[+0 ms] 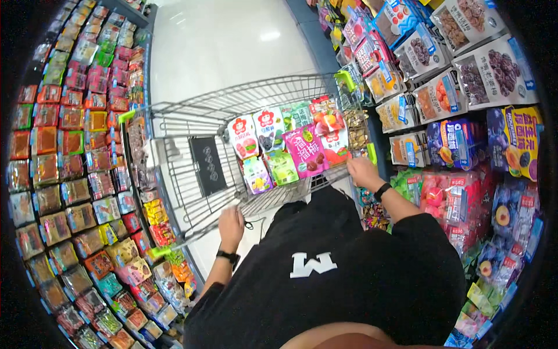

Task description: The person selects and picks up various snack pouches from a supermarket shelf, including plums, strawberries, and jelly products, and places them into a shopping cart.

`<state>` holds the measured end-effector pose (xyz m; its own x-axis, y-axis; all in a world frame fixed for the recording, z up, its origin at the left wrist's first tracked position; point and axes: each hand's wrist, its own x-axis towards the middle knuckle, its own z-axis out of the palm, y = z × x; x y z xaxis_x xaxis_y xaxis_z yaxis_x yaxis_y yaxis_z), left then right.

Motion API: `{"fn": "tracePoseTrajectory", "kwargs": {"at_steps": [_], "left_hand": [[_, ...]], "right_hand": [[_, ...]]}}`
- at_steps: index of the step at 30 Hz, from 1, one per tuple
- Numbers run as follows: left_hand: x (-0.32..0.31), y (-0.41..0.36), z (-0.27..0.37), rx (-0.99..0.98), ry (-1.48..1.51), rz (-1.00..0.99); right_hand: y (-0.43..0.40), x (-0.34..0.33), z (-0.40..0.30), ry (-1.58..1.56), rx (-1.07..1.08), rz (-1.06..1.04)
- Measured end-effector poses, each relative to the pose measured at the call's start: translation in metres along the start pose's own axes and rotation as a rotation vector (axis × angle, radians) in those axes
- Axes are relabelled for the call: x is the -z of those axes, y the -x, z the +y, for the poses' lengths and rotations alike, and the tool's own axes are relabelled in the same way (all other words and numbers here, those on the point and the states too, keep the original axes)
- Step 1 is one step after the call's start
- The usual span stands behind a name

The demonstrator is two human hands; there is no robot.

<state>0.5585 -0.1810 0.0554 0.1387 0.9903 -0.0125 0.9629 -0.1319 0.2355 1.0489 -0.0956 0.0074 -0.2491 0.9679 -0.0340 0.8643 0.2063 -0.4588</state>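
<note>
A metal wire shopping cart (183,213) with lime-green corner pieces stands before me. Several bright snack pouches lie inside it, among them a magenta pouch (306,150), a light green pouch (281,167) and a white pouch with a red emblem (243,136). A dark panel (208,165) is fixed in the cart's mesh. My right hand (364,173) is at the cart's near right rim, fingers curled around it. My left hand (231,222) is curled at the near side, by a thin black loop (249,225); whether it grips the cart's bar is unclear.
Shelves of packaged snacks (72,118) line the left side. On the right hang large dried-fruit bags (497,74), with a purple-and-yellow bag (516,141) and red-pink bags (440,196) below. A pale, shiny aisle floor (231,43) extends beyond the cart.
</note>
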Motion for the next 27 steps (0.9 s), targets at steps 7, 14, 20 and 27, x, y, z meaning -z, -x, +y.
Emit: {"fn": "tracePoseTrajectory", "kwargs": {"at_steps": [7,14,20,27], "left_hand": [[-0.019,0.000,0.005,0.079,-0.065,0.294],[-0.021,-0.009,0.012,0.034,-0.039,0.290],[-0.024,-0.036,0.008,0.081,-0.150,0.242],[-0.011,-0.078,0.015,0.145,-0.123,0.194]], "right_hand": [[0.004,-0.017,-0.008,0.040,-0.055,0.176],[-0.008,-0.019,0.010,0.074,-0.055,0.237],[-0.043,-0.009,0.013,0.088,-0.001,0.242],[-0.079,-0.009,0.018,0.116,0.036,0.368]]}}
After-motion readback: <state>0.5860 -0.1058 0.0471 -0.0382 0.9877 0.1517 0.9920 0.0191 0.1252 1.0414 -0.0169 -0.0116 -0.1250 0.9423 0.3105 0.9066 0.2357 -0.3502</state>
